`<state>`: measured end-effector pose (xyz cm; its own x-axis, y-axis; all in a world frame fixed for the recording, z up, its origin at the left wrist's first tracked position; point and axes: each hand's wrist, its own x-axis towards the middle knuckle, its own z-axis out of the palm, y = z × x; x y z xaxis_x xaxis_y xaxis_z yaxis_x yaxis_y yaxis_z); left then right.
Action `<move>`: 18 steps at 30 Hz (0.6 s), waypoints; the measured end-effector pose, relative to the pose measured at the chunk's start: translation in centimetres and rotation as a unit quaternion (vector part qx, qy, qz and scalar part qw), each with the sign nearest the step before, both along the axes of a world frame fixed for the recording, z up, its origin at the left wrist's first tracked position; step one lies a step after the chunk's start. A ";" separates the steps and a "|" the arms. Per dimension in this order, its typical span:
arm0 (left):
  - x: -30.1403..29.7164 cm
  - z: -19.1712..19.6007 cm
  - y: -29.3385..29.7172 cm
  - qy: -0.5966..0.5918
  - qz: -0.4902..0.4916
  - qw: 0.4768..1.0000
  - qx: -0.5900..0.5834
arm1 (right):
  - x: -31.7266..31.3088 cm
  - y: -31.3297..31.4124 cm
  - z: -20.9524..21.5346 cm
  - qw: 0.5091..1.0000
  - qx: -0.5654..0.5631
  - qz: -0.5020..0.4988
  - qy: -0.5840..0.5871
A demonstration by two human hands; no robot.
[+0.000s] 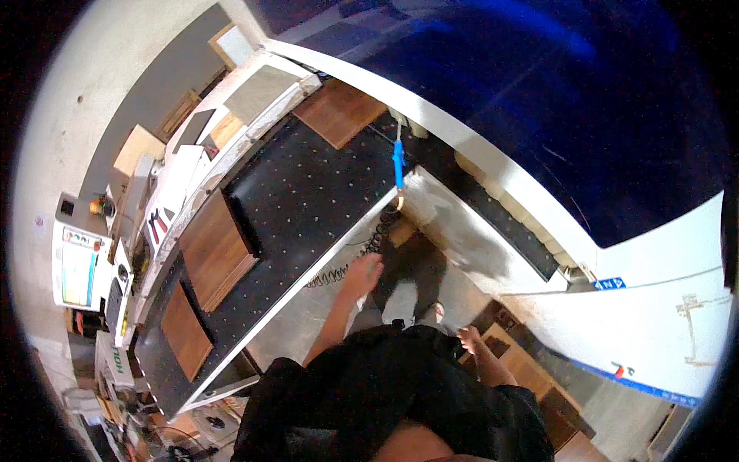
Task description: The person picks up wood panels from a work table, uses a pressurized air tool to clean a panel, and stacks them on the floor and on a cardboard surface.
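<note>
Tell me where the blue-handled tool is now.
In the head view, the blue-handled tool hangs upper centre, at the far corner of the black dotted table, above the coiled black cord.

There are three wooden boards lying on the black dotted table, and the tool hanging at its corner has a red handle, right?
Not quite. The tool hanging at the corner has a blue handle, not red; the head view shows it. The rest holds: three wooden boards lie on the black dotted table. The left hand is by its edge, near a coiled hose.
</note>
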<state>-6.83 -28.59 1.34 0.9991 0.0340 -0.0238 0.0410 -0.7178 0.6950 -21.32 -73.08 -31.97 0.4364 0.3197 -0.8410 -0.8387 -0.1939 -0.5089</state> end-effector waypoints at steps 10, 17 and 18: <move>1.8 1.1 -6.1 -0.066 -0.149 0.984 -0.071 | 15.9 21.4 18.3 0.797 -0.167 0.312 -0.489; 4.2 0.2 -2.2 -0.114 -0.133 0.982 -0.073 | 14.8 23.8 28.7 0.795 -0.217 0.258 -0.504; 4.7 0.4 -1.6 -0.111 -0.130 0.983 -0.069 | 14.4 23.8 28.9 0.788 -0.229 0.231 -0.522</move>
<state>-2.13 -30.23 1.76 0.9547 -0.2110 0.2099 -0.2953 -0.5815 0.7581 -6.89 -49.32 -3.05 0.8931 0.4150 -0.1736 0.2057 -0.7200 -0.6628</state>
